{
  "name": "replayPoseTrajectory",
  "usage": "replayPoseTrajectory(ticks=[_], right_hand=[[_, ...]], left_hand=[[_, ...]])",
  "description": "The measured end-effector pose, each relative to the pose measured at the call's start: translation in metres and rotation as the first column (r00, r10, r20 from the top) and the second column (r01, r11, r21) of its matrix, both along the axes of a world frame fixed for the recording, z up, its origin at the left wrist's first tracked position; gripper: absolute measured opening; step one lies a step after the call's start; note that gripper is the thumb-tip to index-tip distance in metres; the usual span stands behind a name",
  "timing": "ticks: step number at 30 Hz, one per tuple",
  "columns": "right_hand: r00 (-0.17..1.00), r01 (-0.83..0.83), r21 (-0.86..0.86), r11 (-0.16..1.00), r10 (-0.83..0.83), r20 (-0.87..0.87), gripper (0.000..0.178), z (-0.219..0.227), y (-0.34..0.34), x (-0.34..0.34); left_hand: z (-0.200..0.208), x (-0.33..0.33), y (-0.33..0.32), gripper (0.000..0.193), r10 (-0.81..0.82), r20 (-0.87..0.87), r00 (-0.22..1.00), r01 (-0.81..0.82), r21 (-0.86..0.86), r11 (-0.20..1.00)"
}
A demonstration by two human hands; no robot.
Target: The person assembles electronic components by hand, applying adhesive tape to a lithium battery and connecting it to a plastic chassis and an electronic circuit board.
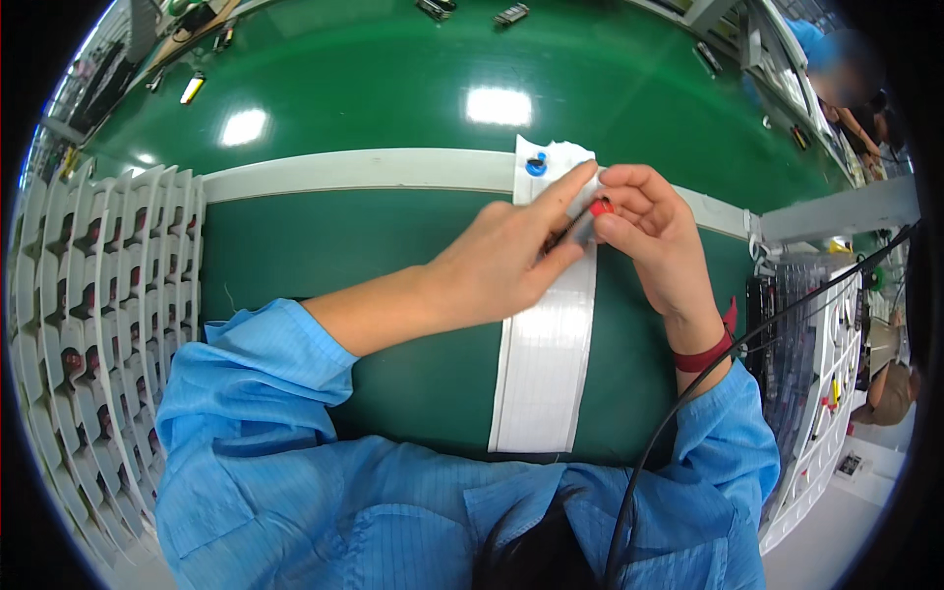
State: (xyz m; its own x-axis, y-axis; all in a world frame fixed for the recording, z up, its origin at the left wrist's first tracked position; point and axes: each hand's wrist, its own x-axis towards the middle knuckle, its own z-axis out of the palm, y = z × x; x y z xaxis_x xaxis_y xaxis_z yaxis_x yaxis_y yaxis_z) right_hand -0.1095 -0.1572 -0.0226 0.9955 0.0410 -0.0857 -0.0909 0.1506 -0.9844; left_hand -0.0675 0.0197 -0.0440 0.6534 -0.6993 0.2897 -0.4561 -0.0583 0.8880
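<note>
Above the upper part of a long white strip (544,379), both hands meet at a small grey stick-like piece with a red end (601,207). My left hand (492,258) comes from the left, its thumb and fingers closed around the grey body, its index finger stretched along the strip. From the right, my right hand (664,231) pinches near the red end with thumb and curled fingers. Fingers cover much of the piece, so its exact kind cannot be made out. A small blue round thing with a dark middle (536,165) lies at the strip's far end.
White racks (108,295) with dark red items in their slots stand at the left. A pale rail (364,169) separates my dark green surface from a green belt (374,88) bearing several small items. At right are clear-and-white trays (806,315), a black cable (757,334) and other people.
</note>
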Motion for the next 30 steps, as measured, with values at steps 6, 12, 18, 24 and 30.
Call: replayPoseTrajectory(ticks=[6, 12, 18, 24, 30], right_hand=[[0.993, 0.055, -0.085, 0.995, -0.045, 0.112, 0.031, -0.003, -0.017, 0.009], [0.827, 0.555, -0.351, 0.754, -0.458, 0.324, 0.037, -0.033, -0.108, 0.076], [0.806, 0.592, -0.404, 0.698, -0.52, 0.283, 0.04, -0.053, -0.123, 0.085], [0.699, 0.711, -0.625, 0.323, -0.423, 0.576, 0.038, -0.05, -0.126, 0.08], [0.946, 0.322, -0.127, 0.938, -0.316, 0.07, 0.037, -0.013, -0.056, 0.066]], left_hand=[[0.005, 0.004, -0.004, 0.066, 0.046, 0.258, 0.965, -0.051, 0.01, 0.999], [0.007, 0.17, -0.016, 0.019, 0.324, 0.719, 0.615, -0.537, 0.082, 0.84], [-0.027, 0.285, -0.028, 0.026, 0.21, 0.879, 0.427, -0.766, 0.228, 0.601], [-0.021, 0.279, -0.003, 0.028, 0.253, 0.84, 0.48, -0.645, 0.143, 0.75], [-0.003, 0.156, -0.012, 0.024, 0.242, 0.375, 0.895, -0.115, -0.33, 0.937]])
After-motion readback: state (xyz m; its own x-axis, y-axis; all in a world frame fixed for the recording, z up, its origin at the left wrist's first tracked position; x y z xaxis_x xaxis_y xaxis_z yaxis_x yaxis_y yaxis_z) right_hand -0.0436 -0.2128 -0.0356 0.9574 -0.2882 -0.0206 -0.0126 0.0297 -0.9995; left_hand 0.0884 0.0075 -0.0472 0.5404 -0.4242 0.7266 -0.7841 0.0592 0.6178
